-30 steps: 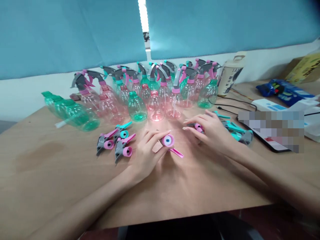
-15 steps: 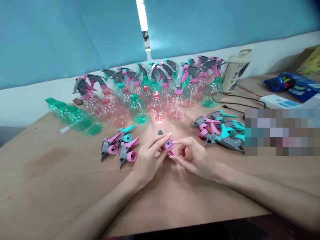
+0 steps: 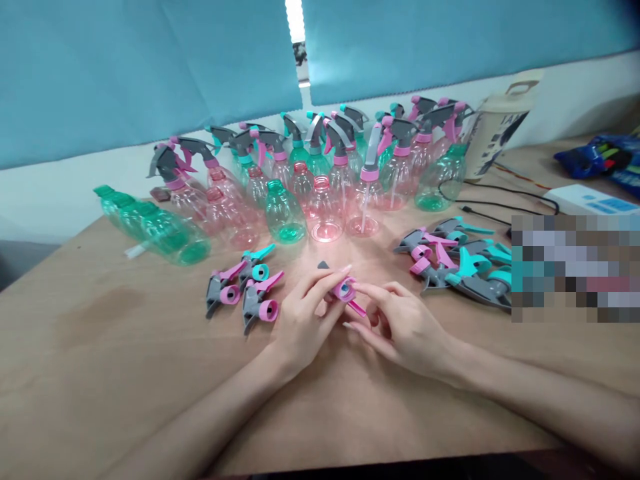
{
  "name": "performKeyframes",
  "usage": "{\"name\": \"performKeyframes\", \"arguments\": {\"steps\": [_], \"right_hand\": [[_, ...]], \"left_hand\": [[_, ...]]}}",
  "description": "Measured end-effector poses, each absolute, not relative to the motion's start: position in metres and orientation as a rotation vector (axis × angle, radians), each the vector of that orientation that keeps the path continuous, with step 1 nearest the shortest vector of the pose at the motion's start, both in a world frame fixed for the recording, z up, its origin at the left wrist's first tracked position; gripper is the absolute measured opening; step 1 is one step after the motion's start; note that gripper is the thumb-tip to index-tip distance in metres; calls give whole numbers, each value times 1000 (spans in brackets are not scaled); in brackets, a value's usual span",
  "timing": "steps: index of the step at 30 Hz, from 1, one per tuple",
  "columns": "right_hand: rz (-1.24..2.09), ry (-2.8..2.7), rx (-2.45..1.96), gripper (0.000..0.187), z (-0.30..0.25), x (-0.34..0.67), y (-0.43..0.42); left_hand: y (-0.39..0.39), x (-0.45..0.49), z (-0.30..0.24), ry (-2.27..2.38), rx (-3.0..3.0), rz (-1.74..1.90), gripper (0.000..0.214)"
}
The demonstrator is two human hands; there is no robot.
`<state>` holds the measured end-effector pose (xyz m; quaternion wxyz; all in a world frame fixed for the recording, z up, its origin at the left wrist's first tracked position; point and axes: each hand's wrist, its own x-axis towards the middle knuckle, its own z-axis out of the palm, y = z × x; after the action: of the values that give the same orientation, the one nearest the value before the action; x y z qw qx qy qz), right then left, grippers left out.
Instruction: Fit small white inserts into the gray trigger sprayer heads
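Over the middle of the table, my left hand (image 3: 306, 319) is closed round a grey and pink trigger spray head (image 3: 345, 289). Its pink collar faces up toward me and the pink trigger sticks out to the lower right. The index finger of my right hand (image 3: 400, 327) touches the collar's edge; its thumb is stretched out below, apart from the trigger. Left of my hands lie several loose spray heads (image 3: 260, 308) with pink or teal collars. More loose spray heads (image 3: 457, 263) are piled to the right. Just beyond stands an open pink bottle (image 3: 326, 210).
Rows of clear pink and green bottles, many with spray heads (image 3: 343, 137), fill the back. Several green bottles (image 3: 173, 233) lie tilted at the left. A beige tumbler (image 3: 500, 130), a black cable (image 3: 530, 195), a white box (image 3: 590, 200) and a blue packet (image 3: 600, 160) stand right.
My right thumb has come away from the pink trigger, while the index finger stays at the collar. The spray head remains in my left hand. The whole view has shifted slightly.
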<state>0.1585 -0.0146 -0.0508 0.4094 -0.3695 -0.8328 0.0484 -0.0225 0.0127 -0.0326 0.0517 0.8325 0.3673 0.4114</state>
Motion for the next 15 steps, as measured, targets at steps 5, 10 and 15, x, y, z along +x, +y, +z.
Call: {"name": "performKeyframes", "arguments": {"steps": [5,10,15], "right_hand": [[185,-2105,-905,61,-49,156,-17],[253,-2087,-883,64,-50,155,-19],[259,-2121,-847,67,-53,155,-16]], "left_hand": [[13,-23,-33,1113,2526,1249,40],[13,-22,-36,1077,2485,1232,41],[13,-21,-36,1036,2499,1251,42]]}}
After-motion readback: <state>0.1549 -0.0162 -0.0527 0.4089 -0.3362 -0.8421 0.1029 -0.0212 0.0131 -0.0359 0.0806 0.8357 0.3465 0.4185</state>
